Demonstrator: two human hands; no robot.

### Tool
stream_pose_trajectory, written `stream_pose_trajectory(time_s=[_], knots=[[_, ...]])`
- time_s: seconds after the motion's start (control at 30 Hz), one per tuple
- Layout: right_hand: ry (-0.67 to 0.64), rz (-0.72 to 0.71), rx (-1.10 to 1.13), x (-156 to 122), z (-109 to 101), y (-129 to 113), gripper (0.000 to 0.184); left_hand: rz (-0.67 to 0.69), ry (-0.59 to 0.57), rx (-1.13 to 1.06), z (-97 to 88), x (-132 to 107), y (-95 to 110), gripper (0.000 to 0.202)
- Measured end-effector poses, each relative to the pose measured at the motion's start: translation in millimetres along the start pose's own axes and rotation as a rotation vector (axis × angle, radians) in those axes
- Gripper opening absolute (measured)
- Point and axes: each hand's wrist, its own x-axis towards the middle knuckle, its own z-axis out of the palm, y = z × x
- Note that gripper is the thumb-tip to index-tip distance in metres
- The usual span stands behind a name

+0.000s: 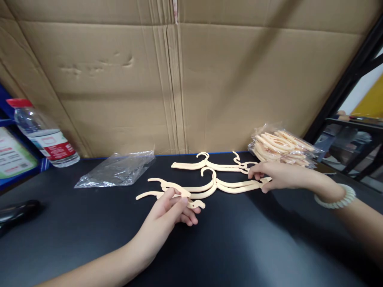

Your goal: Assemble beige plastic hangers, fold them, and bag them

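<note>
Several cream plastic hangers (209,186) lie on a dark table (239,247) in front of me. My left hand (170,209) pinches the left end of the nearest stacked hangers, thumb on top and fingers curled beneath. My right hand (277,176) grips the right end of the same hangers, fingers closed on the tip. One more hanger (209,164) lies flat just behind, untouched. A white beaded bracelet (336,198) sits on my right wrist.
A clear bag full of cream hangers (281,145) rests at the back right. An empty clear plastic bag (116,169) lies at the back left, beside a water bottle (44,133) on its side. A cardboard wall (179,79) closes the back. A black object (18,213) sits at the left edge.
</note>
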Motion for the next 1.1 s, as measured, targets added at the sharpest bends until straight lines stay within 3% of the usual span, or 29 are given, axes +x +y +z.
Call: stream_pose_trajectory(time_s=[0.07, 0.13, 0.2, 0.27, 0.43, 0.7, 0.93, 1.1], knots=[[0.063, -0.047, 0.043, 1, -1, 0, 0.032, 0.003, -0.003, -0.003, -0.1, 0, 0, 0.033], [0.215, -0.079, 0.049, 6, 2, 0, 0.03, 0.005, 0.0, -0.004, -0.1, 0, 1, 0.033], [0.387, -0.092, -0.006, 16, 11, 0, 0.024, 0.005, 0.005, -0.003, -0.1, 0, 0, 0.032], [0.48, -0.138, -0.06, 27, 24, 2, 0.02, 0.004, 0.008, 0.001, 0.1, -1, 0, 0.031], [0.527, -0.203, -0.024, 44, 47, 9, 0.016, 0.028, -0.003, 0.016, 0.4, -2, 0, 0.032], [0.611, -0.232, 0.035, 49, 52, 5, 0.009, 0.078, -0.012, 0.092, -4.9, 1, -4, 0.026], [0.709, -0.19, 0.242, 40, 35, 5, 0.006, 0.112, 0.117, 0.015, -8.1, 3, 3, 0.024], [0.797, -0.177, 0.289, 30, 20, 2, 0.022, 0.166, 0.214, -0.119, -15.1, 8, 19, 0.024]])
